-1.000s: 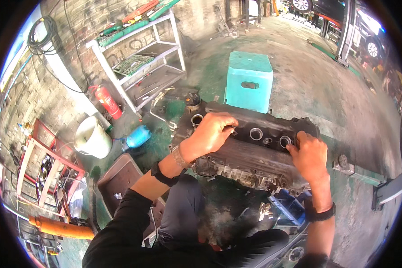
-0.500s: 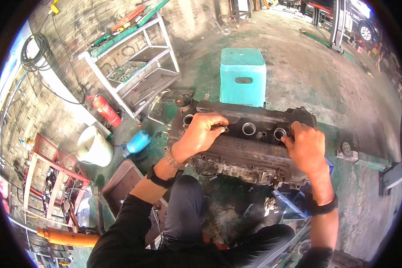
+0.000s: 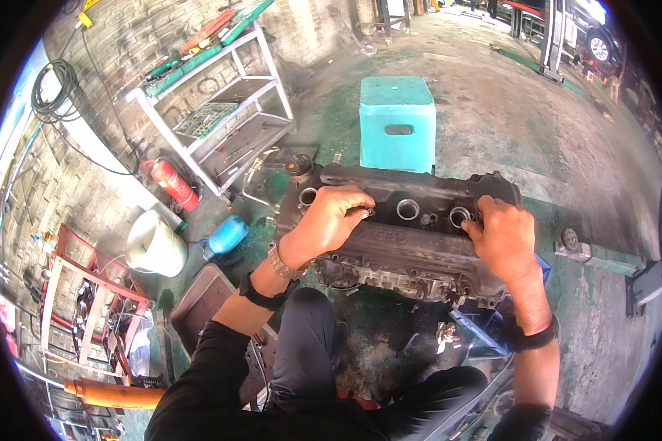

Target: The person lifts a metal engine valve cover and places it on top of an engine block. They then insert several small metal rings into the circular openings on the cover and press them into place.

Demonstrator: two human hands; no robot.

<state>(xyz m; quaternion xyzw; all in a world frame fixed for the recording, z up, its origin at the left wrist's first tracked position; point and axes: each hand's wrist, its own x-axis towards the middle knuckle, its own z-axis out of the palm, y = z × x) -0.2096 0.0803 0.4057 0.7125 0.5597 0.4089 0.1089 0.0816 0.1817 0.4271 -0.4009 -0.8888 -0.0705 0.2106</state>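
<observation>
In front of my knees lies a dark, grimy engine valve cover (image 3: 412,246), seated on a metal cylinder head (image 3: 390,283). Round holes with bright rims run along its top, one of them a middle hole (image 3: 407,209). My left hand (image 3: 329,220) reaches over the left half, thumb and fingertips pinched together at a small dark part too small to name. At the right end, my right hand (image 3: 504,239) is closed with fingers curled down against the cover, its thumb beside the right hole (image 3: 460,217). What lies between those fingers is hidden. A dark filler cap (image 3: 299,165) tops the far left corner.
Behind the cover stands a turquoise plastic stool (image 3: 397,125). A metal shelf cart (image 3: 261,92), a fire extinguisher (image 3: 173,184), a white bucket (image 3: 157,246) and a blue bottle (image 3: 229,235) are on the left. A brown tray (image 3: 198,298) sits by my left leg; a lift arm (image 3: 603,257) lies right.
Both hands keep nearly the same places on the valve cover. The whole view has shifted very slightly.
</observation>
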